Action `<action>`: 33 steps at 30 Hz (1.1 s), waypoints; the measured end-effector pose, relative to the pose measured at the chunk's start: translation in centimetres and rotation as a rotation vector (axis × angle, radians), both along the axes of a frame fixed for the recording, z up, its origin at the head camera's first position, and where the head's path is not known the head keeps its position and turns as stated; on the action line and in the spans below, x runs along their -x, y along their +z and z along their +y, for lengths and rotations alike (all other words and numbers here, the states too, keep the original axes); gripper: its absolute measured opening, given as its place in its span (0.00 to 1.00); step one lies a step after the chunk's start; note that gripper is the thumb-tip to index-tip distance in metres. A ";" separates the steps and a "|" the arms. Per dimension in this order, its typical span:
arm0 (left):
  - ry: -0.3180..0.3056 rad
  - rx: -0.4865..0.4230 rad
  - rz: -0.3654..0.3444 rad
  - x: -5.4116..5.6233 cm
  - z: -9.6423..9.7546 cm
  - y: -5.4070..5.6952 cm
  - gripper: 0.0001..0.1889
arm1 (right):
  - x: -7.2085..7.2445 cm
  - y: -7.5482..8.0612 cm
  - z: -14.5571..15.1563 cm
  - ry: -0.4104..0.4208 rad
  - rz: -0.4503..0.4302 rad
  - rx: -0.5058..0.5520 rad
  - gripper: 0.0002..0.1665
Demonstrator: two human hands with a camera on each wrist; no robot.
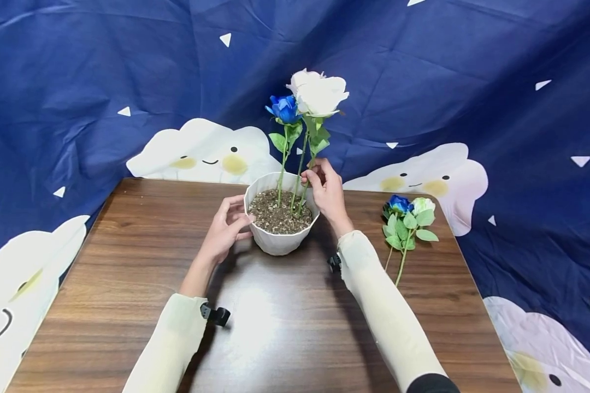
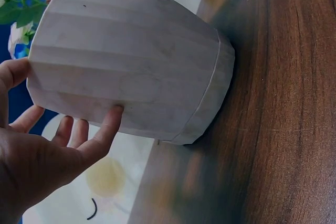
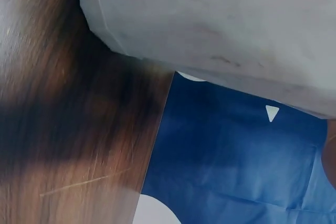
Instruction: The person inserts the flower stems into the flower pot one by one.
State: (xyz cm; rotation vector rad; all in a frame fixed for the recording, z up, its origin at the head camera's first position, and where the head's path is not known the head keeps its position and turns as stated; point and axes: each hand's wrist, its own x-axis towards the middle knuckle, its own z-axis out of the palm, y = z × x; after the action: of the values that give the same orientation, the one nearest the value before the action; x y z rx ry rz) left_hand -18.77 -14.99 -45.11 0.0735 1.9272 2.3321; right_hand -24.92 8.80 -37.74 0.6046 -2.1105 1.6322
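A white faceted flower pot (image 1: pixel 277 244) filled with brown soil (image 1: pixel 270 221) stands on the table. One blue rose (image 1: pixel 284 109) and two white roses (image 1: pixel 322 95) rise from it on green stems. My left hand (image 1: pixel 224 226) holds the pot's left side, with thumb and fingers spread against its wall near the rim; the left wrist view shows this hand (image 2: pixel 47 156) on the pot (image 2: pixel 126 61). At the right of the rim, my right hand (image 1: pixel 328 191) pinches a white rose's stem above the soil. In the right wrist view the pot (image 3: pixel 210 30) hides most of that hand.
A blue rose (image 1: pixel 400 204) and a pale green-white rose (image 1: pixel 423 206) lie on the right of the wooden table (image 1: pixel 147 240). A blue curtain (image 1: pixel 423 71) with white clouds hangs close behind the table's back edge.
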 end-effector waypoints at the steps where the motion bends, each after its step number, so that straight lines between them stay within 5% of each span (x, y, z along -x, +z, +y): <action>1: 0.002 -0.001 0.002 0.0 0.0 0.0 0.31 | 0.0 0.1 0.0 0.002 0.006 -0.009 0.05; 5: 0.004 0.002 0.002 -0.1 0.0 0.1 0.31 | 0.2 0.2 0.0 0.035 -0.003 -0.038 0.05; 13: -0.018 -0.017 -0.004 -0.1 0.6 0.1 0.32 | 0.7 0.6 0.3 0.109 -0.175 0.051 0.10; 22: -0.010 -0.013 0.003 0.1 0.4 0.0 0.32 | 0.4 0.8 0.5 0.061 -0.155 0.007 0.14; 33: -0.003 -0.012 -0.005 0.0 0.0 -0.1 0.32 | 0.1 -0.4 2.9 0.027 -0.173 0.093 0.15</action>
State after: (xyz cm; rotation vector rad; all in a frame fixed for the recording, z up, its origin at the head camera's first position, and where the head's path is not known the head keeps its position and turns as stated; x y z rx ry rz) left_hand -18.79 -15.03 -45.22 0.0715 1.9102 2.3398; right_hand -24.99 11.65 -38.12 0.4792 -2.1387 1.8458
